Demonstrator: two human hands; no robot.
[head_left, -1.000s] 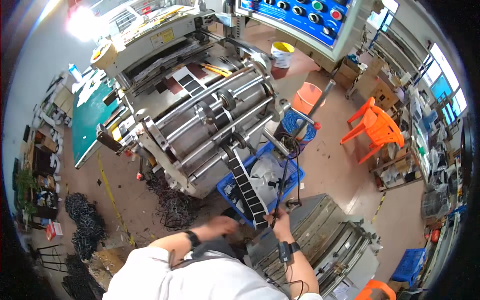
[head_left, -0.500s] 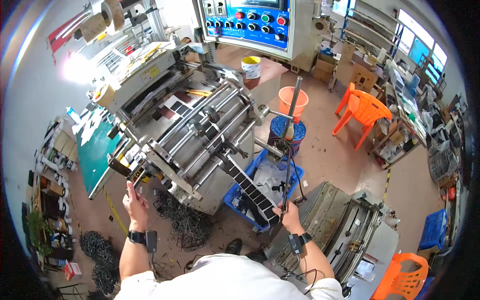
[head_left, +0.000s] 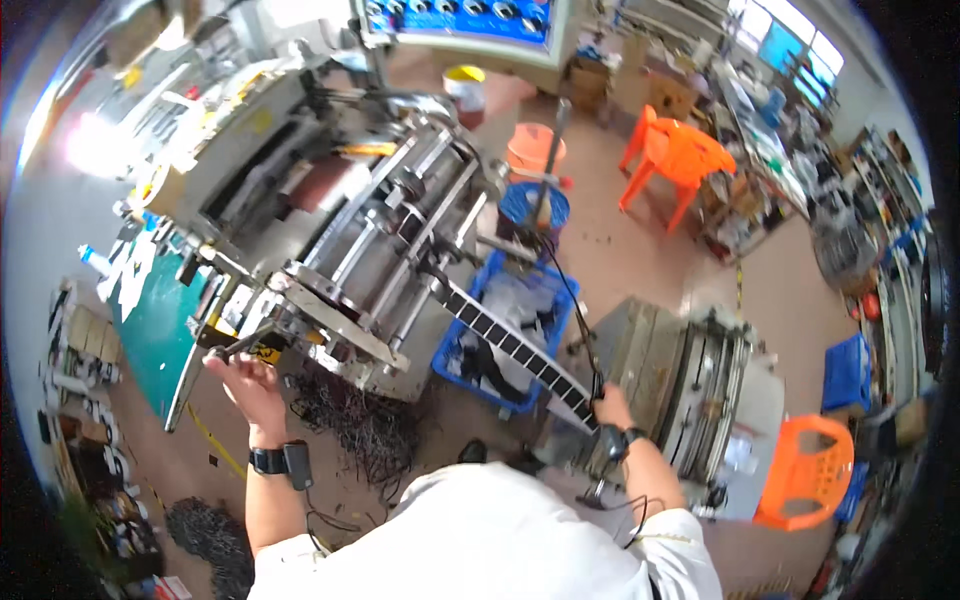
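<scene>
A long white strip with black rectangular labels (head_left: 515, 345) runs from the rollers of a metal machine (head_left: 385, 235) toward me, down to the right. Its near end is in my right hand (head_left: 613, 408), whose fingers are closed on it. My left hand (head_left: 250, 392) is raised at the machine's near left corner, its thumb and fingers apart. Just above it is a dark crank handle (head_left: 245, 343); blur hides whether the fingertips touch it. Each wrist wears a black band with a small box.
A blue crate (head_left: 450, 375) with plastic and dark scrap lies beneath the strip. Tangled dark scrap (head_left: 350, 425) covers floor by the machine. Another metal machine (head_left: 690, 400) is to the right. A blue control panel (head_left: 460, 18), orange chair (head_left: 680, 155) and orange bucket (head_left: 535, 148) stand beyond.
My right hand has moved right and pulled the strip's end farther from the rollers; the strip is longer and straighter. The left hand's fingers have spread near the crank handle. My view has shifted.
</scene>
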